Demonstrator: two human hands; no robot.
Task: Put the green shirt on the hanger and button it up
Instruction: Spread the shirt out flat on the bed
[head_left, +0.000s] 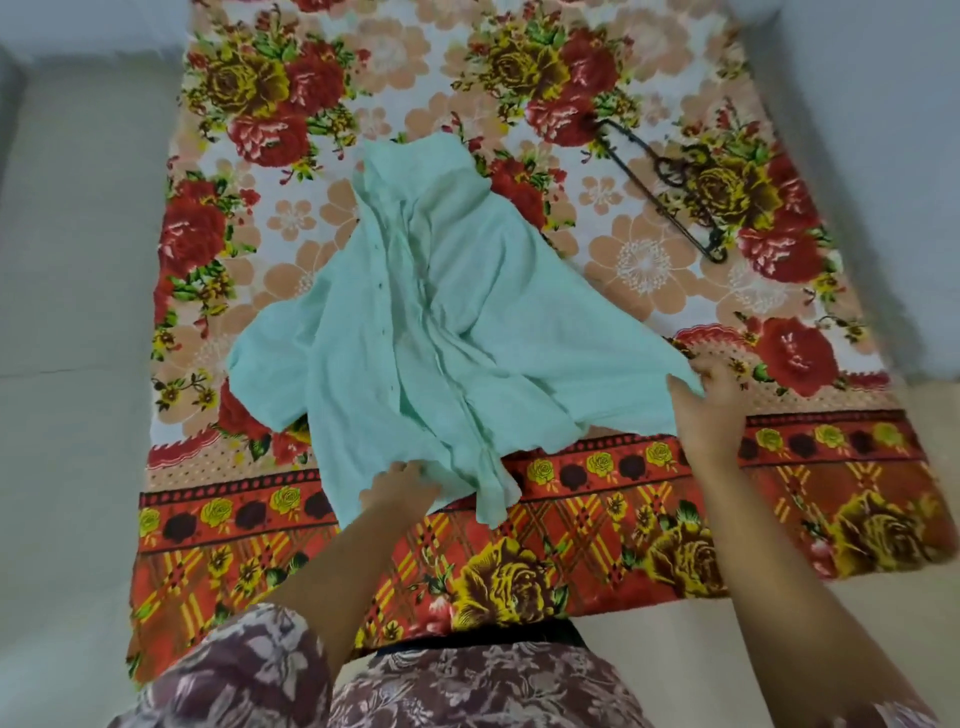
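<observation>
The pale green shirt (441, 322) lies crumpled on a floral blanket, its button placket running down the middle and its front unbuttoned. My left hand (400, 486) grips the shirt's near hem. At the shirt's right corner, my right hand (701, 400) pinches the fabric edge. A dark metal hanger (670, 192) lies flat on the blanket to the upper right, apart from the shirt and both hands.
The floral blanket (675, 519) covers the pale floor (67, 312), which shows on the left, right and near side. My patterned clothing (467, 686) fills the bottom of the view.
</observation>
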